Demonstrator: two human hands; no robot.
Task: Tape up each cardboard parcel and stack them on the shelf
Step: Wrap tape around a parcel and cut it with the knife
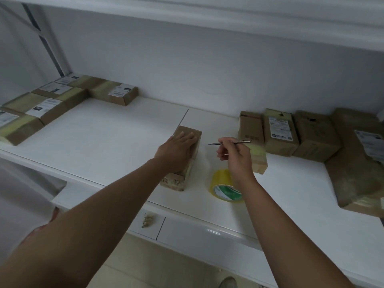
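Left hand: the left hand (180, 149) lay flat, fingers straight, on top of the parcel (182, 163), apparently steadying it for taping.
Right hand: the right hand (233, 154) pinched a thin metal blade tool (230, 142) level above the shelf (104, 134), likely for cutting tape.
Parcel: near the shelf's front, its near end already taped.
Tape roll: the yellow tape roll (225, 187) lay just right of it, within reach.
Taped parcels: the labelled parcels (49, 102) lay far left; more boxes (291, 134) stood to the right.
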